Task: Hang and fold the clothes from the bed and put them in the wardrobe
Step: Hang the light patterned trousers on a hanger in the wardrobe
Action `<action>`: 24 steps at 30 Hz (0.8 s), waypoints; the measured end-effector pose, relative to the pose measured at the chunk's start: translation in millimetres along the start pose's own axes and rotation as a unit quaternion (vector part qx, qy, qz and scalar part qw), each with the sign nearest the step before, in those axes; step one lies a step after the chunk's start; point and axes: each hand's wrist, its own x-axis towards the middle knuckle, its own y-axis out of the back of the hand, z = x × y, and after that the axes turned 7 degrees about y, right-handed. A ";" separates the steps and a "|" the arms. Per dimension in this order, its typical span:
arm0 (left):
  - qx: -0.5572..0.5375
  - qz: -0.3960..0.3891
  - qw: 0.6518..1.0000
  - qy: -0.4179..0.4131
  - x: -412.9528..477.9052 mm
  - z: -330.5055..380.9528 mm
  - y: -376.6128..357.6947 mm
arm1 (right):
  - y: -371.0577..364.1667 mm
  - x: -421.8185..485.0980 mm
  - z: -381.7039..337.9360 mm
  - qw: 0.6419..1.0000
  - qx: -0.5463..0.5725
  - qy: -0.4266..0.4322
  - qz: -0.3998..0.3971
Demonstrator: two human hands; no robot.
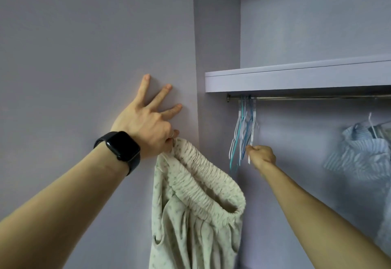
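At the lilac wardrobe, left hand pinches floral garment, right hand grips a hanging hanger

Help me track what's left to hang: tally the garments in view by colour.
Cream floral garment, held by the left hand: 1
Blue-striped shirt on a white hanger: 1
Total: 2
The right hand pinches one of the empty hangers, too bunched to count.
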 end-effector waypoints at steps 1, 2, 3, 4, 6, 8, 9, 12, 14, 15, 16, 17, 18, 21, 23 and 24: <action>0.000 0.001 1.000 0.000 0.4 -1.1 -0.3 | -0.6 -0.7 -1.8 1.000 0.021 -0.011 0.000; -0.002 0.002 1.000 0.000 0.0 -1.1 -0.8 | -0.6 -1.9 -3.6 0.999 0.042 -0.020 0.000; -0.006 0.003 1.000 0.000 -0.2 -1.1 -0.9 | 0.2 -3.0 -6.6 0.998 0.061 -0.025 0.002; -0.010 0.005 1.000 0.001 -0.3 -1.1 -1.2 | 1.7 -4.0 -9.1 0.996 0.080 -0.032 0.006; -0.015 0.006 1.000 0.002 -0.8 -0.4 -1.2 | 5.0 -5.1 -14.4 0.991 0.123 -0.049 0.010; -0.022 0.006 1.000 0.001 -1.4 -1.8 -0.1 | 10.7 -5.6 -22.4 0.990 0.130 -0.059 0.004; -0.025 0.007 1.000 -0.002 -0.4 -0.5 1.1 | 15.6 -5.3 -26.1 0.994 0.102 -0.047 0.008; -0.029 -0.004 1.000 -0.008 -1.8 -2.2 1.0 | 26.8 -8.9 -38.6 0.988 -0.141 0.052 0.031; -0.028 -0.006 0.999 -0.016 -3.0 -1.8 1.5 | 31.2 -12.2 -45.2 0.960 -0.240 0.130 0.063; -0.030 -0.010 0.999 -0.020 -3.6 -2.3 1.8 | 34.0 -12.9 -50.4 0.953 -0.252 0.153 0.074; -0.029 -0.012 0.999 -0.022 -3.4 -3.0 2.1 | 37.2 -12.5 -56.2 0.949 -0.258 0.161 0.080; -0.032 -0.012 0.999 -0.024 -2.9 -4.2 3.0 | 40.9 -11.4 -61.2 0.951 -0.254 0.155 0.087; -0.034 -0.009 0.999 -0.023 -4.3 -2.1 1.6 | 42.9 -12.1 -62.2 0.954 -0.247 0.144 0.093; -0.043 -0.014 0.999 -0.027 -5.4 -3.6 0.4 | 53.7 -21.1 -63.6 0.955 -0.241 0.131 0.112; -0.052 -0.023 0.998 -0.029 -6.0 -4.6 1.0 | 66.1 -37.8 -59.9 0.952 -0.244 0.149 0.111; -0.059 -0.031 0.997 -0.033 -6.0 -6.3 2.1 | 73.8 -48.6 -58.3 0.951 -0.245 0.153 0.107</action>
